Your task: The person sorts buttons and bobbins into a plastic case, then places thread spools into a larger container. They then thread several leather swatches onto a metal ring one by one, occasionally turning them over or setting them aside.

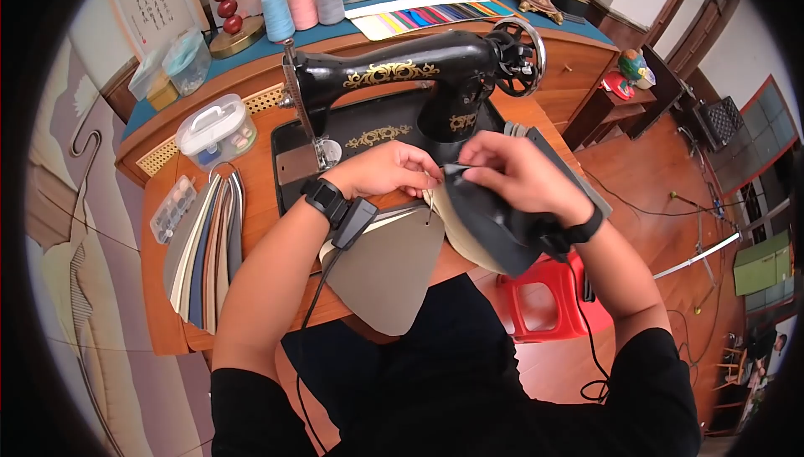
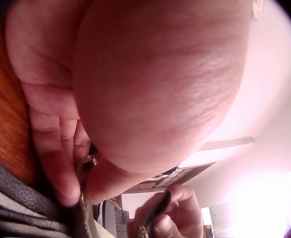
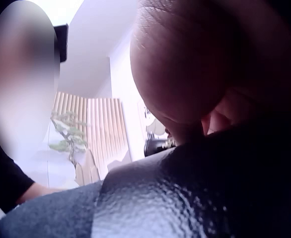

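In front of the sewing machine (image 1: 394,72), both hands work at the narrow ends of leather swatches. My left hand (image 1: 381,168) pinches the edge of a light swatch (image 2: 88,218) between thumb and fingers, as the left wrist view shows up close. With thumb and forefinger, my right hand (image 1: 523,177) holds the top of a black leather swatch (image 1: 494,231), which droops with a cream-backed piece beside it. The black grain of that leather fills the bottom of the right wrist view. A wide grey-brown swatch (image 1: 389,269) hangs below the left hand over the table's front edge.
A fanned ring of leather swatches (image 1: 205,256) lies at the table's left, beside a small clear case (image 1: 174,208) and a lidded plastic box (image 1: 216,130). Thread cones (image 1: 303,3) and a colour card (image 1: 427,17) stand behind the machine. A red stool (image 1: 544,298) is below right.
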{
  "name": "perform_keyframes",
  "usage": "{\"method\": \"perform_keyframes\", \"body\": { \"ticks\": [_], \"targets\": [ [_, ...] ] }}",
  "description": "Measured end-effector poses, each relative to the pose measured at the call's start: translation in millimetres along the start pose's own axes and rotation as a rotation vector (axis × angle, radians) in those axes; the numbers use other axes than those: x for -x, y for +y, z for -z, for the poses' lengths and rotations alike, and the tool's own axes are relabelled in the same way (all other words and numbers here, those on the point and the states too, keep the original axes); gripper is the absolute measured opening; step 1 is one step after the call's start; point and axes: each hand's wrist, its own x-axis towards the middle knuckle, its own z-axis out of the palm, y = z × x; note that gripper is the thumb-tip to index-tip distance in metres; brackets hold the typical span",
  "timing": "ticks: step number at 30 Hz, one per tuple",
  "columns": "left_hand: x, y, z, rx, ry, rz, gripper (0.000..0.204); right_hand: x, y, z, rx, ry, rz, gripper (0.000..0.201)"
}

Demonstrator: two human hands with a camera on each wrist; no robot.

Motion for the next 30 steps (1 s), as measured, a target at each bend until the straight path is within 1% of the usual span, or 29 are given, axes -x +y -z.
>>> {"method": "perform_keyframes", "body": {
  "ticks": [1, 3, 5, 7, 10, 12, 16, 22, 24, 27, 30],
  "targets": [
    [-0.1, -1.2, 1.2, -0.029, -0.003, 0.001, 0.019, -5.6, 2.5, -10.1, -0.062, 0.026, 0.0, 0.009],
    [1.4, -1.4, 3.0, -0.058, 0.003, 0.001, 0.017, -14.2, 13.8, -19.0, -0.034, 0.071, 0.056, 0.011],
    [1.1, -2.7, 1.7, -0.017, -0.006, -0.049, 0.015, -15.7, 17.5, -19.0, 0.005, 0.025, 0.05, 0.011],
    [1.1, -2.7, 1.4, 0.008, -0.013, -0.042, 0.016, -14.4, 18.0, -19.3, 0.045, -0.016, 0.028, 0.011],
    [-1.4, -4.9, 3.3, -0.005, -0.021, -0.03, 0.016, -9.6, 11.5, -16.0, 0.074, -0.039, 0.064, 0.012],
    [-0.9, -4.0, 2.3, -0.007, -0.02, -0.032, 0.017, -7.1, 11.5, -15.6, 0.108, -0.04, 0.129, 0.013],
    [0.2, -3.1, 1.6, -0.009, 0.0, -0.018, 0.017, -3.2, 21.9, -16.5, 0.102, -0.071, 0.098, 0.015],
    [1.2, -0.4, 0.2, -0.012, -0.001, -0.014, 0.021, -2.0, 16.8, -20.8, 0.046, -0.032, 0.062, 0.019],
    [0.6, -1.2, 0.6, -0.006, -0.005, -0.014, 0.022, -2.6, 14.9, -22.2, 0.119, -0.011, 0.133, 0.021],
    [2.4, 0.8, 0.0, -0.003, -0.003, -0.015, 0.024, -3.4, 10.7, -22.8, 0.201, -0.008, 0.176, 0.022],
    [2.3, 1.3, -0.4, -0.012, -0.003, -0.016, 0.025, -3.5, 6.9, -22.4, 0.237, -0.022, 0.16, 0.022]
  ]
}}
